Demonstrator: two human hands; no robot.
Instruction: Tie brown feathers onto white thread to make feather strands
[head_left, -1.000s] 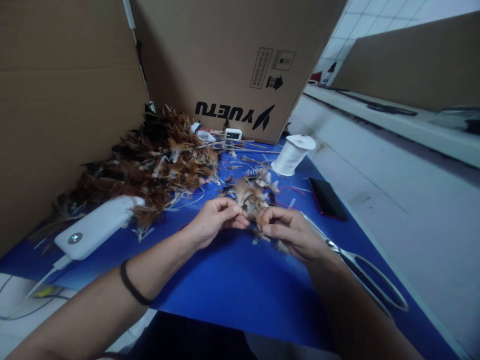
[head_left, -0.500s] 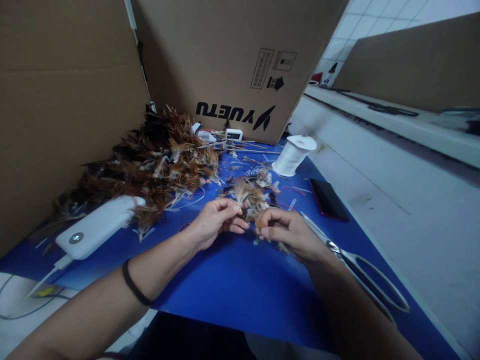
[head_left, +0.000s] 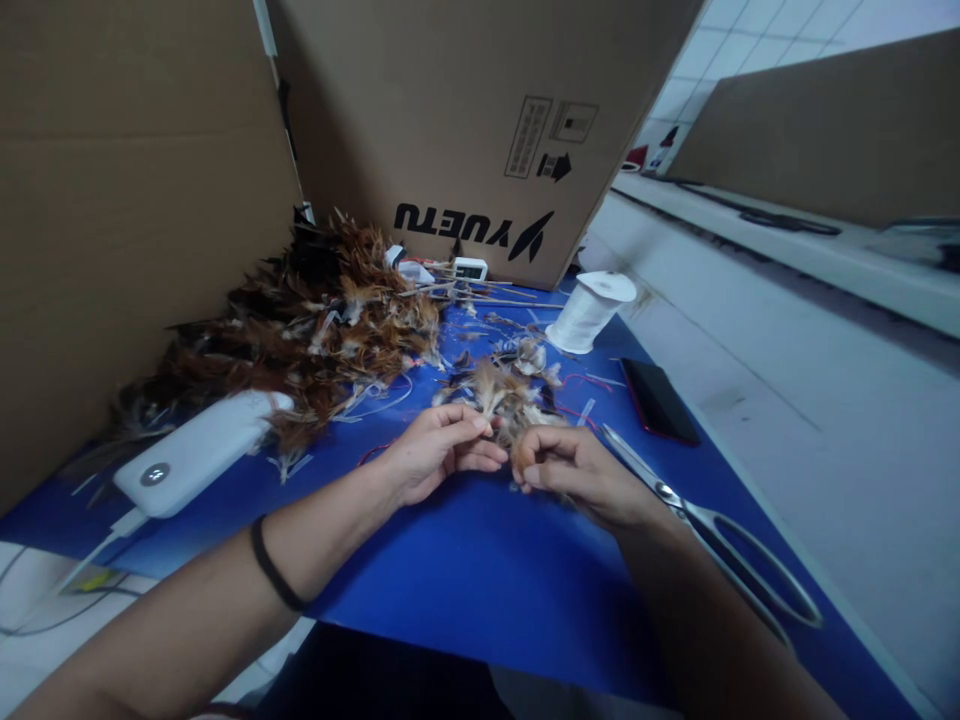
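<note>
Between the thumb and forefinger of my left hand [head_left: 450, 448] is a small tuft of pale brown feathers [head_left: 489, 384], pinched at its base with the fluffy end pointing away from me. My right hand [head_left: 574, 465] is closed close by, its thumb pressed to the fingers over an orange-brown feather [head_left: 523, 455], only part of which shows. Just beyond both hands, a loose heap of grey and brown feathers [head_left: 529, 358] lies on the blue tabletop [head_left: 450, 590]. Large silver scissors [head_left: 667, 493] rest beside my right wrist, partly under the forearm.
A big pile of brown and black feathers [head_left: 322, 330] fills the back left. A white power bank [head_left: 199, 452] with a cable lies in front of it. On the right are a white spool [head_left: 589, 312] and a dark phone [head_left: 658, 400]. Cardboard [head_left: 465, 110] walls the back.
My left hand has shifted slightly to the right with its feather tuft. The right hand stays almost in place, still closed. The view has moved very slightly.
</note>
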